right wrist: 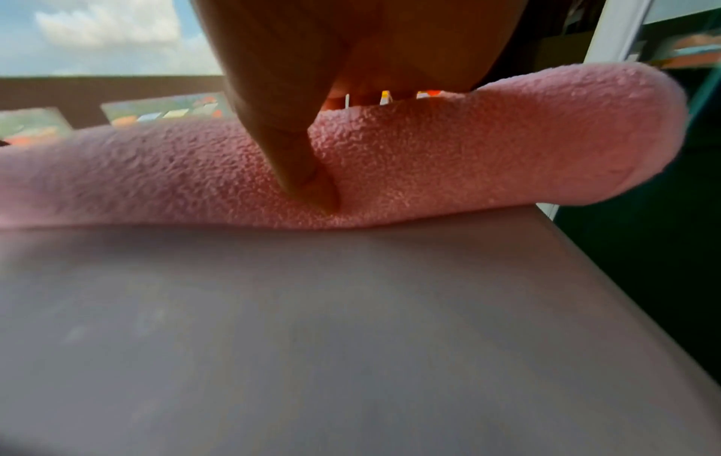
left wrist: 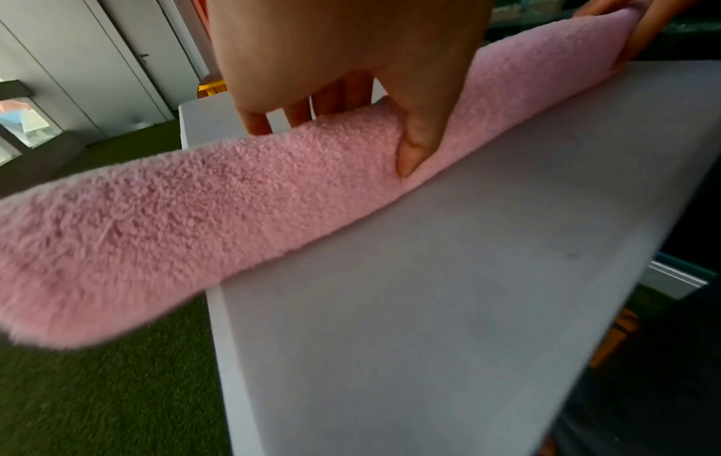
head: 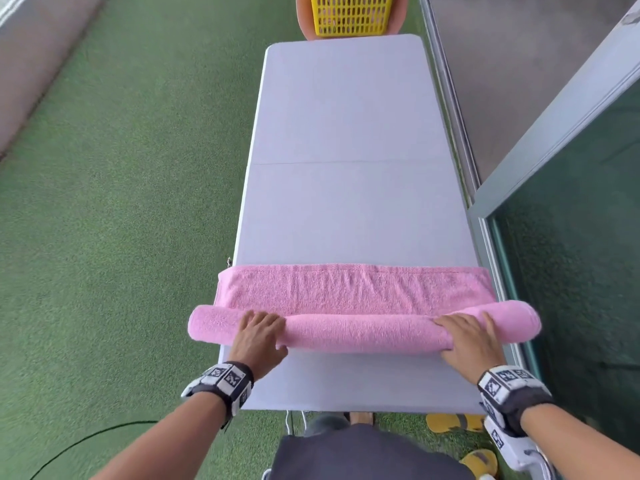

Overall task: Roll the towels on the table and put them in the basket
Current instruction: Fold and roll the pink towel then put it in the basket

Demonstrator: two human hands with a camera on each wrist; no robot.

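One pink towel (head: 353,289) lies across the near end of the white folding table (head: 346,133), its near portion wound into a single roll whose two ends overhang the table's side edges. Beyond my fingertips, one flat strip of the towel is not yet rolled. Two hands are on the roll: my left hand (head: 258,336) grips it near its left end, four fingers (left wrist: 257,123) curled over the top and the thumb (left wrist: 415,145) pressing into the near face; my right hand (head: 469,341) grips it near its right end, with the thumb (right wrist: 300,166) dug into the terry cloth and fingers wrapped over the far side. One yellow slotted basket (head: 351,15) stands on an orange seat (head: 304,19) past the table's far end, well apart from my fingers.
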